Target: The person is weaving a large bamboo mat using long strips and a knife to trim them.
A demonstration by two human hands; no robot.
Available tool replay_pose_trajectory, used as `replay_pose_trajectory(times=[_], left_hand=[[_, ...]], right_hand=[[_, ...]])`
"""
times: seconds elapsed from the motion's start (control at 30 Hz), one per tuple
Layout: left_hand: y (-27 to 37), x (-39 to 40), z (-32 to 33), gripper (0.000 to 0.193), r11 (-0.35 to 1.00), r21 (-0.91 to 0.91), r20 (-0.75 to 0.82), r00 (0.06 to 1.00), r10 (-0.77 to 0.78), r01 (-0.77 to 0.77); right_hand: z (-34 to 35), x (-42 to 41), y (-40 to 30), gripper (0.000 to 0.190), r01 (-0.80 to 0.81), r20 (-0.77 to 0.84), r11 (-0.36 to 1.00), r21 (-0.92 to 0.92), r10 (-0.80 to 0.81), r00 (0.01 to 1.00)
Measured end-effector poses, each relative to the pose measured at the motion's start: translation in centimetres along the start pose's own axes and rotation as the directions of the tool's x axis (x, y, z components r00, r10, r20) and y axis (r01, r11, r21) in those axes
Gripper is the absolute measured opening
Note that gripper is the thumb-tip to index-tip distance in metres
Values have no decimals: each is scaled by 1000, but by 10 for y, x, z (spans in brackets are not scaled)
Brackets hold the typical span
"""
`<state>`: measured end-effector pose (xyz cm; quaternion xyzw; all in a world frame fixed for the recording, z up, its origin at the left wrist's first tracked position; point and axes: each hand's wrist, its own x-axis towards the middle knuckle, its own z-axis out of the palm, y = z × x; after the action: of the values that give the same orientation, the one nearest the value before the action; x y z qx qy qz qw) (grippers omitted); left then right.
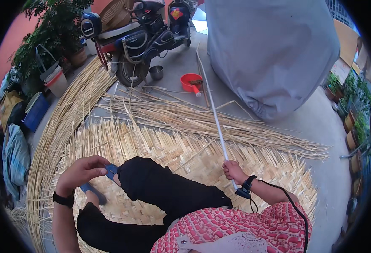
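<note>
My right hand (234,171) is closed around the lower part of a long, pale, thin rod (216,121), which reaches away past the red plastic dipper (190,81). Held over the left side, my left hand (90,169) has its thumb and fingers apart, with nothing visible between them; it is close in view to a blue slipper on my foot. Beneath my legs spreads a woven mat of split reeds (210,161) with loose, uneven ends along its far edge. Loose reed stalks (173,115) lie across that far edge.
A long bundle of reeds (59,120) curves along the left. Beyond stand an electric scooter (135,41), a metal bowl (156,72) and a large grey-covered object (271,57). Potted plants (351,139) line the right. A bucket (56,83) and blue crate (36,111) stand left.
</note>
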<state>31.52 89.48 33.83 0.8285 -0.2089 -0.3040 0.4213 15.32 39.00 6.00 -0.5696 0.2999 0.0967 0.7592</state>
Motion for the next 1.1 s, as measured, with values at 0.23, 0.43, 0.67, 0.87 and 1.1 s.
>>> replay_pose_trajectory(times=[0.23,0.43,0.67,0.87,1.1], left_hand=[[63,-24,48,36,965,252,25,997,69,-73],[107,-28,68,34,874,483,-43,995,90,-58],[111,-32,78,34,935,329,58,991,120,-132],[125,-22,87,42,812,428,55,908,415,-397],[115,23,64,65,748,530,-190,804,564,-399]], right_hand=[[-20,-42,44,18,59,-8,997,50,-59,998],[-12,-40,54,19,76,1,991,109,-76,997],[-3,-26,57,17,186,50,973,134,-194,980],[-13,25,98,22,438,44,896,70,-442,896],[-10,17,102,18,594,92,796,-115,-587,804]])
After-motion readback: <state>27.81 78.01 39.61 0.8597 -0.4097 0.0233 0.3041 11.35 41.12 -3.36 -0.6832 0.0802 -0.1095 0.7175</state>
